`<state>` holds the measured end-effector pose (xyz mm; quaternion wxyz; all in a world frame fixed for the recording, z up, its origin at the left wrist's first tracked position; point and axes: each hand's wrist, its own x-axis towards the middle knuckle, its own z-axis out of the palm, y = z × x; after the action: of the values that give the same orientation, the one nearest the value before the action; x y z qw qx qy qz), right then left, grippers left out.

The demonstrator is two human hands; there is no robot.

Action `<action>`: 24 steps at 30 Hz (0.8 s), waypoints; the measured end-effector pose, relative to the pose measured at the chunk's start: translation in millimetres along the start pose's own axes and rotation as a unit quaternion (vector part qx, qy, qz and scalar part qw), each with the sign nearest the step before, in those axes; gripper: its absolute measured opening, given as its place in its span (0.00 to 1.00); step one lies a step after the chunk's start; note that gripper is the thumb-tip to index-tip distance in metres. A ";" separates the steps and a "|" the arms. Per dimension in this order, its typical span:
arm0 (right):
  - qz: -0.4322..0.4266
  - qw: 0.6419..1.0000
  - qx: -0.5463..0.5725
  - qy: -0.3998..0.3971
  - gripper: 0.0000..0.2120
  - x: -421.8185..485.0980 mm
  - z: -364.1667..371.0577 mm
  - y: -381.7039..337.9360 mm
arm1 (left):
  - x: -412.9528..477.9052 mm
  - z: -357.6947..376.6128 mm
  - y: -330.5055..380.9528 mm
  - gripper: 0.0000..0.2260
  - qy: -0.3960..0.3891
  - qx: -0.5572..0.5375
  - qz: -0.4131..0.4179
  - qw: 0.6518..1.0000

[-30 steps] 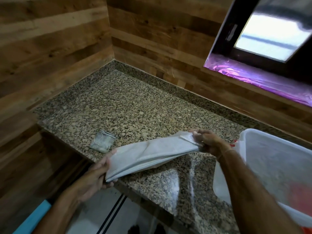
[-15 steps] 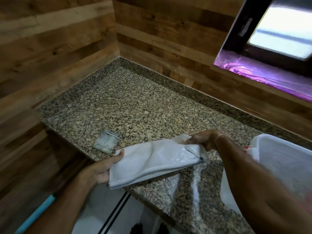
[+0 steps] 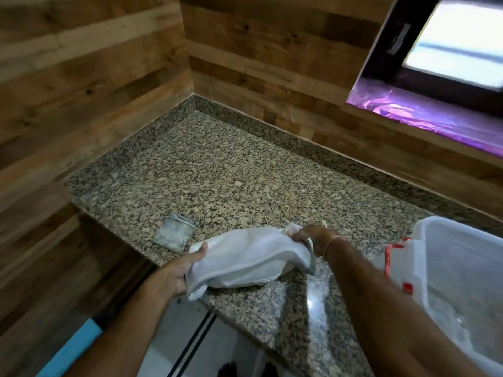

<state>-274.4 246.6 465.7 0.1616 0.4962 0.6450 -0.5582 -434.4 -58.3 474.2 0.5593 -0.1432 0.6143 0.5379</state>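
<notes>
Holding a folded white cloth (image 3: 250,257) at the lower centre of the frame, the left hand (image 3: 177,273) grips its left end and the right hand (image 3: 313,236) pinches its right end. The cloth rests on the granite counter (image 3: 217,172) near the front edge, with a small grey pouch (image 3: 174,235) just to its upper left and a white plastic bin (image 3: 462,281) at the right

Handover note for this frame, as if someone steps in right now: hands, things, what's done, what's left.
Left hand: grips the near-left end of the white cloth.
Right hand: pinches its far-right end.
Things: the cloth lies along the front edge of the granite counter; a small grey folded piece sits just behind it; a translucent plastic bin stands to the right.
Done: the cloth is doubled into layers.
Left: probably one more fold, then setting it down flat.
</notes>
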 end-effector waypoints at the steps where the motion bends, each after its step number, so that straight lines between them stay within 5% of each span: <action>1: 0.003 1.000 0.000 0.008 0.05 2.5 -1.0 1.4 | -1.7 0.1 0.5 0.18 0.004 0.004 0.003 1.000; 4: -0.013 1.000 -0.003 0.005 0.26 16.3 -16.8 -4.2 | -9.0 -1.9 9.5 0.16 0.015 0.010 0.031 0.999; 12: -0.116 0.988 0.038 0.090 0.06 -130.3 -99.2 -88.1 | -86.3 56.4 100.4 0.17 -0.071 0.034 0.154 0.985; 19: -0.150 0.959 0.011 0.241 0.14 -271.1 -222.1 -69.7 | -170.4 193.9 118.7 0.12 -0.210 0.030 0.253 0.944; 24: -0.168 0.941 0.144 0.257 0.15 -318.6 -286.8 6.6 | -178.6 294.6 80.7 0.12 -0.254 0.024 0.276 0.927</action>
<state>-24.9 351.9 798.0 -0.1794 0.5256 0.6509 -0.5175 -280.6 138.2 725.0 0.5295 0.1870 0.4795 0.6743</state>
